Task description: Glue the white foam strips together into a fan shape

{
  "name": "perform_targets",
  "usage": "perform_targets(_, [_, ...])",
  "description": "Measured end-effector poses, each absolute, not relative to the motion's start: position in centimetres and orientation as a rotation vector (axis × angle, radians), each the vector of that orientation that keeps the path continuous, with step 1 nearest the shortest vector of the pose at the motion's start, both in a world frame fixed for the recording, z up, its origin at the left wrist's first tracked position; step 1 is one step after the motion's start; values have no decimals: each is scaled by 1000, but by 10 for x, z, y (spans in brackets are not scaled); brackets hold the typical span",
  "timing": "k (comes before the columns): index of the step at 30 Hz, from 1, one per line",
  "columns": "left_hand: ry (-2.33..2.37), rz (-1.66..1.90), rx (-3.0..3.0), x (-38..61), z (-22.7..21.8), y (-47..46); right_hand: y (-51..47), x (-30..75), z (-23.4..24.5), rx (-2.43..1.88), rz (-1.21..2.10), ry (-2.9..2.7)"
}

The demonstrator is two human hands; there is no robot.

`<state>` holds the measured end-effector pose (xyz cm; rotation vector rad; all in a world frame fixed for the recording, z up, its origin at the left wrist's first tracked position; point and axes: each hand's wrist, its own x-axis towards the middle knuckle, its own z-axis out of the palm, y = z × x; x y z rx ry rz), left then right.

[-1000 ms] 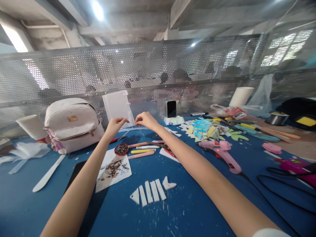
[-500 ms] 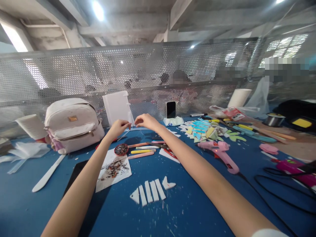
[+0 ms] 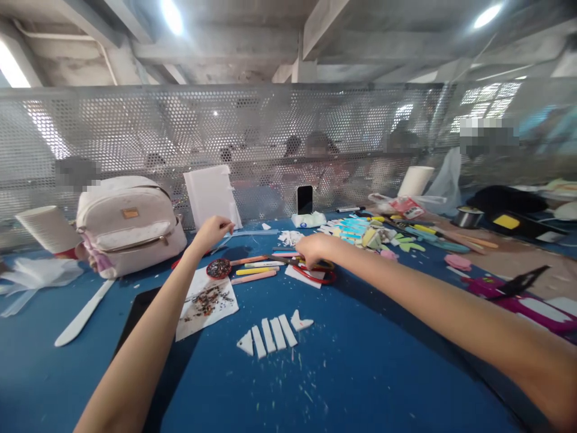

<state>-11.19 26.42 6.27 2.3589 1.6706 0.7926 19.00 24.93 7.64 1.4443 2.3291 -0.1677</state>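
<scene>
My left hand [image 3: 215, 233] is raised over the back of the table, left of centre, thumb and fingertips pinched together. Whatever is between them is too small to make out; a thin clear strand shows just below. My right hand [image 3: 314, 248] reaches down to a pair of scissors [image 3: 325, 278] with red handles, its fingers closed at the handles. Under the scissors lies a white piece of paper. Nearer to me, white foam pieces [image 3: 270, 335] lie in a fish shape: a head with a hole, several strips and a tail.
Markers [image 3: 256, 270] and a red round dish of dark bits [image 3: 219, 269] lie between my arms, beside a littered paper sheet [image 3: 205, 304]. A backpack [image 3: 130, 228] stands left, a phone [image 3: 305, 199] at the back. Cut foam pieces [image 3: 360, 231] are heaped right; my right forearm hides most of the pink glue gun.
My right hand has left the spot beside my left hand and come right and down onto the scissors. My left hand stays nearly in place, still pinched. The view has turned slightly right.
</scene>
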Motion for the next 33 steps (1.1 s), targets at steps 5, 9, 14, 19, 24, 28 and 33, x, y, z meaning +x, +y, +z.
perform_targets(5, [1684, 782, 2378, -110, 63, 264, 232, 192, 71, 1431, -131, 2263])
perform_targets(9, [1695, 777, 2389, -111, 62, 264, 234, 202, 85, 1421, -133, 2317])
perform_targets(14, [1682, 773, 2411, -113, 63, 264, 240, 212, 99, 1423, -139, 2363])
perform_targets(19, [1688, 771, 2433, -110, 66, 261, 229, 211, 80, 1424, -146, 2319])
perform_targets(24, [1715, 763, 2441, -108, 68, 258, 226, 213, 80, 1482, -21, 2382])
perform_targets(28, [1740, 755, 2441, -109, 69, 255, 230, 214, 106, 1621, 222, 2505])
perform_targets(33, [1759, 733, 2446, -111, 73, 256, 231, 203, 121, 1745, 437, 2591])
